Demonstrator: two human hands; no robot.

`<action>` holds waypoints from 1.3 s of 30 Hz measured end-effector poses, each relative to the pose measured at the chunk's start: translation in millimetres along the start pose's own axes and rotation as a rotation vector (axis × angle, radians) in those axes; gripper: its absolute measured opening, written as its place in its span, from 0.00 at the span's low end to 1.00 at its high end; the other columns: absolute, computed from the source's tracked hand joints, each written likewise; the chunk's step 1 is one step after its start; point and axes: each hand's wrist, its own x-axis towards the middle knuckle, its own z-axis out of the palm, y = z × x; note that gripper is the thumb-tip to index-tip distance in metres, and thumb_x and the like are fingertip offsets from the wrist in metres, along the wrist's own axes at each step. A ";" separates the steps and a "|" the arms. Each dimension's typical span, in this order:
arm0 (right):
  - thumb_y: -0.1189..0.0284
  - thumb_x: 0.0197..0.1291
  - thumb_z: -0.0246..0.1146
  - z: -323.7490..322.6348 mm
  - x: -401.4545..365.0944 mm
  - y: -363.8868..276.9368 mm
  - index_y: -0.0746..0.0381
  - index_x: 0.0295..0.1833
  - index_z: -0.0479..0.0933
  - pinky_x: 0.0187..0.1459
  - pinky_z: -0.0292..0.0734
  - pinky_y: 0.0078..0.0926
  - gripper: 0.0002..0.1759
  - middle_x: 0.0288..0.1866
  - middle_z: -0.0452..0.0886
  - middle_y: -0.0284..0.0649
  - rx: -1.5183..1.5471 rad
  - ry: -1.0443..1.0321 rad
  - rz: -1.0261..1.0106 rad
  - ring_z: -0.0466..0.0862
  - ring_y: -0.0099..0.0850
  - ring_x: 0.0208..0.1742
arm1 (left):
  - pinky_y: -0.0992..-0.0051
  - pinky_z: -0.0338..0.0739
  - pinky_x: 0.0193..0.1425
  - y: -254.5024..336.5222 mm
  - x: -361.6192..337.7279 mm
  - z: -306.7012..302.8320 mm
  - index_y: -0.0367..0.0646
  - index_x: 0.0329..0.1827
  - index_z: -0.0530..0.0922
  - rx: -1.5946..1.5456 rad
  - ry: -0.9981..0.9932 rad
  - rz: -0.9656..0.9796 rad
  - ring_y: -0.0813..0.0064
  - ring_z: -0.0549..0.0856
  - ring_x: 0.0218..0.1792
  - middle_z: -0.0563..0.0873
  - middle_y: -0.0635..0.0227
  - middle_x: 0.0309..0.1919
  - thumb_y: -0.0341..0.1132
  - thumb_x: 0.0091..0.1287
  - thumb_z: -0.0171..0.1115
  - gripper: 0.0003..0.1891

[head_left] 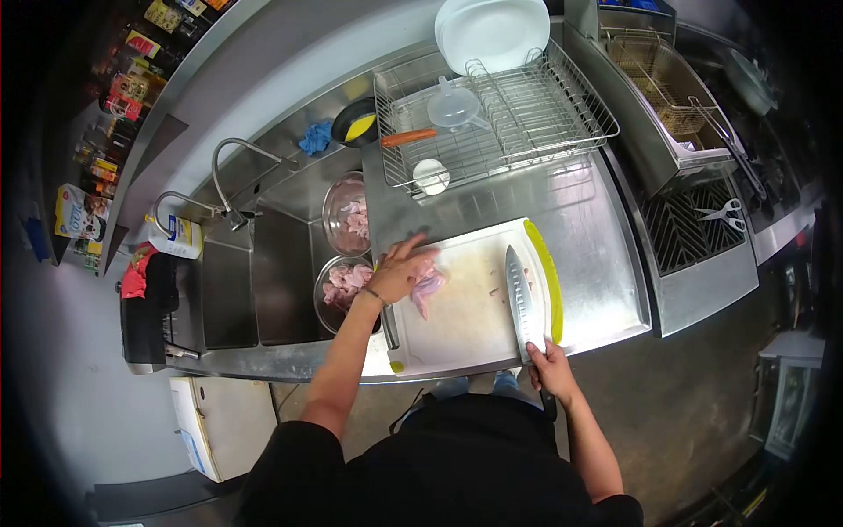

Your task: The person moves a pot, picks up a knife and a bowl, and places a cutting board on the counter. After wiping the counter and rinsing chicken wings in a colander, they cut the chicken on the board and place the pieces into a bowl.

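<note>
My right hand (pixel 553 373) is wrapped round the handle of a chef's knife (pixel 520 303), whose long blade lies over the right side of the white cutting board (pixel 470 338) with green ends. My left hand (pixel 399 272) is at the board's left edge, its fingers stretched out and spread. Right beside its fingertips and thumb lies a piece of raw chicken (pixel 428 288), partly covered by the hand. Small scraps of meat are scattered near the blade. Left of the board stand two bowls of raw chicken, a front bowl (pixel 320 309) and a rear bowl (pixel 328 211).
A double steel sink (pixel 285 272) with curved taps lies to the left. Behind the board is a wire dish rack (pixel 562 114) with white plates (pixel 492 35) and a strainer (pixel 454 107). A deep fryer (pixel 680 132) and scissors (pixel 724 212) are at right.
</note>
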 end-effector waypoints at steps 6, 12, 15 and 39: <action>0.62 0.70 0.52 2.9 -1.4 -4.3 0.61 0.42 0.71 0.12 0.61 0.19 0.13 0.14 0.63 0.29 0.010 0.008 -0.008 0.65 0.19 0.10 | 0.62 0.75 0.53 1.4 0.1 3.5 0.46 0.50 0.77 -0.363 -0.141 -0.171 0.51 0.79 0.50 0.80 0.56 0.47 0.34 0.56 0.60 0.17; 0.63 0.66 0.57 22.0 -7.8 -16.0 0.67 0.43 0.72 0.17 0.71 0.32 0.15 0.19 0.77 0.43 -0.384 0.211 -0.099 0.76 0.33 0.15 | 0.59 0.78 0.34 52.0 -10.5 0.5 0.35 0.33 0.78 -0.246 0.028 -0.434 0.51 0.82 0.24 0.81 0.53 0.21 0.44 0.60 0.56 0.17; 0.66 0.64 0.56 47.1 -16.5 -30.9 0.67 0.45 0.73 0.32 0.74 0.50 0.14 0.25 0.79 0.55 -0.812 0.263 -0.361 0.79 0.57 0.27 | 0.68 0.76 0.25 69.4 -0.9 -8.6 0.35 0.30 0.77 -0.797 -0.257 -0.909 0.65 0.82 0.19 0.80 0.59 0.19 0.49 0.62 0.55 0.21; 0.69 0.63 0.52 93.1 -1.2 -47.1 0.60 0.41 0.71 0.24 0.77 0.44 0.07 0.18 0.77 0.49 -1.359 0.159 -0.335 0.82 0.48 0.22 | 0.53 0.77 0.43 84.2 -32.4 -18.8 0.37 0.40 0.74 -0.220 -0.209 -0.424 0.47 0.83 0.37 0.83 0.49 0.33 0.40 0.62 0.57 0.14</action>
